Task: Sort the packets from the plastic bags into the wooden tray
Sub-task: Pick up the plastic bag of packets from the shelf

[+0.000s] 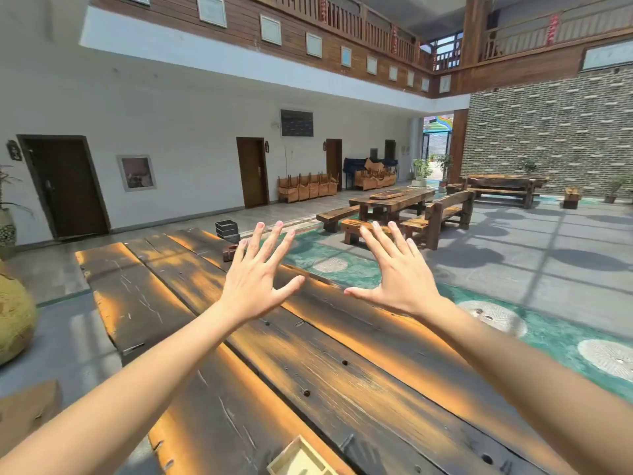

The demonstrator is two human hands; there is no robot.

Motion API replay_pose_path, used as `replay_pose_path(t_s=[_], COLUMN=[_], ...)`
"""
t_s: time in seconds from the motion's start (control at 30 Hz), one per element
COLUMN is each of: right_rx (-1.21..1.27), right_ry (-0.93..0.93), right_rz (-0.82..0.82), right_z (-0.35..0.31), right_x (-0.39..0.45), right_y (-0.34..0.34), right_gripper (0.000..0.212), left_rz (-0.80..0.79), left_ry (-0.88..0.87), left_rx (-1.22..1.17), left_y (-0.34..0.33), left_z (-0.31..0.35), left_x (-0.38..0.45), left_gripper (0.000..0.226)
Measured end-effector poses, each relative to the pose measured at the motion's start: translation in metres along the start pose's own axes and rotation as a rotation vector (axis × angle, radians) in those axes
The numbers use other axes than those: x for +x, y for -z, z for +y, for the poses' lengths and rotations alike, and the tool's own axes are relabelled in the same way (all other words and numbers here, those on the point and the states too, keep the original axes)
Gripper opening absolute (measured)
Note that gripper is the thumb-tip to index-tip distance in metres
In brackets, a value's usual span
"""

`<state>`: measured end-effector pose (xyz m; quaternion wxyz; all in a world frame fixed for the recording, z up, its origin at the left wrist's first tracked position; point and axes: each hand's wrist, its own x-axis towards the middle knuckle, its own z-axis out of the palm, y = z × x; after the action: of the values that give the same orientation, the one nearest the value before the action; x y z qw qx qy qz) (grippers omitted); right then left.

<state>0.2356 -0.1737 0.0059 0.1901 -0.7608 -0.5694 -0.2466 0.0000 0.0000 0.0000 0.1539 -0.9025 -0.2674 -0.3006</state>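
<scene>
A: Your left hand (255, 281) and right hand (399, 274) are both raised over the worktop (342, 371), fingers spread wide, holding nothing.

B: So where do I start?

A: I'd say nothing is sorted yet. Look down first: only a corner of the wooden tray (301, 457) shows, at the near edge. No bags or packets are in view, so find them before reaching, and bring each packet down into one compartment.
</scene>
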Motion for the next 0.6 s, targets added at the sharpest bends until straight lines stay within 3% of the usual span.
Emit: replay_pose_path(t_s=[0.4, 0.6], right_rx=[0.119, 0.217], right_ry=[0.131, 0.219], right_rz=[-0.033, -0.030], right_z=[-0.120, -0.216], right_x=[0.029, 0.049], right_y=[-0.043, -0.061], right_gripper=[0.120, 0.119], left_rz=[-0.046, -0.081], left_ry=[0.164, 0.236], left_rx=[0.037, 0.098], left_y=[0.023, 0.044], left_z=[-0.089, -0.158], left_x=[-0.078, -0.146], left_gripper=[0.085, 0.083])
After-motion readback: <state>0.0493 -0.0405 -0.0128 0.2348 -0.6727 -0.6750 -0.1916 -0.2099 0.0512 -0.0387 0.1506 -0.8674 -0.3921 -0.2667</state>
